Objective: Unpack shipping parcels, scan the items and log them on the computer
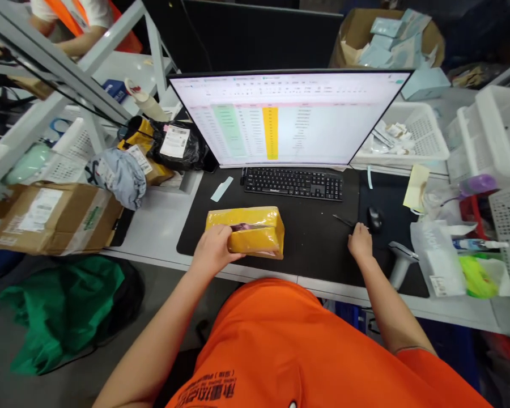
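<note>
We see our left hand (215,249) curled over the near left corner of a yellow plastic-wrapped rectangular parcel (249,232), fingers bent around its edge and gripping it. The parcel lies flat on the black desk mat (314,238), just in front of the black keyboard (293,183) and the wide monitor (287,116) showing a spreadsheet. Our right hand (360,241) rests palm down on the mat well to the right of the parcel, fingers loosely together and holding nothing, its fingertips near a thin dark tool (343,221) and just beside the black computer mouse (374,218). A grey handheld scanner (400,262) lies at the mat's right edge. On the white desk (157,226) to the left lie a taped brown cardboard box (57,218), a grey bagged parcel (119,175) and a black bagged parcel (178,146) with a white label. White plastic baskets (412,136) stand to the right of the monitor.
</note>
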Available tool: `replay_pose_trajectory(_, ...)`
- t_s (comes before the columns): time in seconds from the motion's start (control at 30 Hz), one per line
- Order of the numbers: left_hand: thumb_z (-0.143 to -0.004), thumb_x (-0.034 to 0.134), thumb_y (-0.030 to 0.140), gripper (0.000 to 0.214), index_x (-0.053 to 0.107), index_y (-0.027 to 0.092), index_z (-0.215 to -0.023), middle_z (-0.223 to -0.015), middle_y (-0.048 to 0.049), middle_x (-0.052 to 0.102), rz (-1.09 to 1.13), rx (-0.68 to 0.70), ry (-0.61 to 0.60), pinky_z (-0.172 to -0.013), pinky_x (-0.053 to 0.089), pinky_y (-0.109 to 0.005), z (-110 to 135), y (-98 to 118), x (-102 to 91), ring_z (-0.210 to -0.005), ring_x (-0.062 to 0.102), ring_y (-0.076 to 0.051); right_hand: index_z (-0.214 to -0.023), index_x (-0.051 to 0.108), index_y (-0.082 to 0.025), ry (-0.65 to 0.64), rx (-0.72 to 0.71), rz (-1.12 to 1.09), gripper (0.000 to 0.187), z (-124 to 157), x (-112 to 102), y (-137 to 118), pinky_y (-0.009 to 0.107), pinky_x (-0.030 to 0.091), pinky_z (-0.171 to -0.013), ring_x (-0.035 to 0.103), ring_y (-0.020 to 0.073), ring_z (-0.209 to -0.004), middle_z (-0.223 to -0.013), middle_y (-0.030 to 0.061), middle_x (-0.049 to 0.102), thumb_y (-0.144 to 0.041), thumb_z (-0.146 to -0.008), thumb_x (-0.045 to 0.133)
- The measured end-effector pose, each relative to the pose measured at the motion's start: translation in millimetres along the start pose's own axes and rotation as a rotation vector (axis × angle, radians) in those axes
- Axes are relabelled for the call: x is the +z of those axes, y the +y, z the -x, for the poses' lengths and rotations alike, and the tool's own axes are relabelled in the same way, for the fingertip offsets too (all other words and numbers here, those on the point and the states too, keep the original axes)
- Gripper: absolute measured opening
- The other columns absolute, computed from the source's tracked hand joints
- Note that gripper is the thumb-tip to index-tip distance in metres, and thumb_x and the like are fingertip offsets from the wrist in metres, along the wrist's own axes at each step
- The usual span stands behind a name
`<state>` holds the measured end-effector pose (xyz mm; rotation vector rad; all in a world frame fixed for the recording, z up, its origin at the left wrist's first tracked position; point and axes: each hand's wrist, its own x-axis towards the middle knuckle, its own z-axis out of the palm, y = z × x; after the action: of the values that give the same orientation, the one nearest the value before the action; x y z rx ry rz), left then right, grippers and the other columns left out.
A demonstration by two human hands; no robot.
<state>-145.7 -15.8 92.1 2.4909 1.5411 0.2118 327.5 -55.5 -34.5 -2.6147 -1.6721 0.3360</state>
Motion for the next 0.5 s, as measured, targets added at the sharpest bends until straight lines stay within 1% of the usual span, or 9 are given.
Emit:
replay_pose_trajectory(0.07,-0.068,0.083,0.031,0.040,0.049,0.023,-0.087,-0.094,-0.0061,0.065,0.051,-0.024,-0.029,-0.083,0.053,-0.040,1,-17,-2.5,-0.093,0.064,-0.029,-0.137,0.054,0.001,-0.037,-0.010,0.012,0.047,10,12,14,0.055,0.043,-0.105,0.053,0.0415,-0.130,-0.136,0.0351,0.056,-0.017,-0.095,0.043)
replay_pose_trajectory(0.13,-0.067,0.079,0.029,0.036,0.050,0.023,-0.088,-0.095,-0.0055,0.065,0.105,-0.067,-0.059,-0.085,0.054,-0.040,3,-35,-6.4,-0.096,0.065,-0.029,-0.126,0.059,0.000,-0.072,-0.029,0.013,0.039,10,16,17,0.051,0.045,-0.099,0.057,0.0398,-0.121,-0.124,0.0324,0.060,-0.018,-0.097,0.041)
replay_pose_trajectory(0.2,-0.066,0.076,0.029,0.041,0.054,0.022,-0.099,-0.103,-0.0070,0.066,0.158,-0.104,-0.082,-0.090,0.054,-0.041,7,-49,-10.3,-0.102,0.065,-0.030,-0.119,0.061,0.000,-0.118,-0.052,-0.008,0.033,4,13,13,0.045,0.046,-0.093,0.062,0.0357,-0.110,-0.116,0.0298,0.062,-0.017,-0.096,0.042)
replay_pose_trajectory(0.23,-0.065,0.074,0.028,0.047,0.055,0.021,-0.107,-0.109,-0.0083,0.066,0.181,-0.114,-0.086,-0.093,0.054,-0.042,10,-55,-11.7,-0.107,0.065,-0.031,-0.118,0.060,-0.001,-0.139,-0.064,-0.023,0.032,0,9,10,0.041,0.047,-0.089,0.064,0.0327,-0.103,-0.115,0.0286,0.063,-0.017,-0.096,0.043)
replay_pose_trajectory(0.3,-0.065,0.071,0.027,0.060,0.052,0.020,-0.122,-0.122,-0.0108,0.064,0.217,-0.115,-0.090,-0.099,0.052,-0.044,15,-61,-12.7,-0.115,0.063,-0.033,-0.123,0.058,-0.002,-0.171,-0.120,-0.064,0.034,-2,-3,-4,0.037,0.047,-0.081,0.066,0.0276,-0.091,-0.117,0.0257,0.064,-0.018,-0.098,0.043)
replay_pose_trajectory(0.37,-0.066,0.069,0.027,0.066,0.050,0.019,-0.129,-0.127,-0.0119,0.062,0.238,-0.107,-0.080,-0.102,0.050,-0.046,20,-63,-11.5,-0.119,0.061,-0.034,-0.134,0.053,-0.007,-0.163,-0.270,-0.112,0.039,4,-22,-30,0.034,0.046,-0.077,0.067,0.0259,-0.090,-0.121,0.0218,0.065,-0.023,-0.100,0.042)
replay_pose_trajectory(0.4,-0.067,0.067,0.027,0.065,0.050,0.019,-0.129,-0.127,-0.0120,0.061,0.245,-0.103,-0.077,-0.103,0.050,-0.047,21,-63,-10.5,-0.120,0.060,-0.034,-0.140,0.051,-0.010,-0.146,-0.393,-0.128,0.042,10,-33,-46,0.033,0.045,-0.076,0.067,0.0259,-0.093,-0.122,0.0193,0.067,-0.026,-0.102,0.042)
replay_pose_trajectory(0.47,-0.066,0.066,0.027,0.063,0.050,0.019,-0.127,-0.125,-0.0116,0.061,0.253,-0.100,-0.078,-0.102,0.050,-0.047,22,-62,-8.7,-0.119,0.060,-0.033,-0.148,0.047,-0.017,-0.100,-0.705,-0.108,0.046,24,-56,-85,0.032,0.043,-0.074,0.067,0.0247,-0.095,-0.120,0.0142,0.069,-0.032,-0.104,0.043)
replay_pose_trajectory(0.5,-0.066,0.066,0.028,0.061,0.051,0.019,-0.124,-0.123,-0.0112,0.061,0.253,-0.101,-0.083,-0.102,0.050,-0.047,22,-62,-8.2,-0.117,0.060,-0.033,-0.150,0.046,-0.020,-0.088,-0.869,-0.070,0.048,30,-66,-104,0.031,0.040,-0.070,0.066,0.0231,-0.092,-0.114,0.0117,0.071,-0.034,-0.104,0.044)
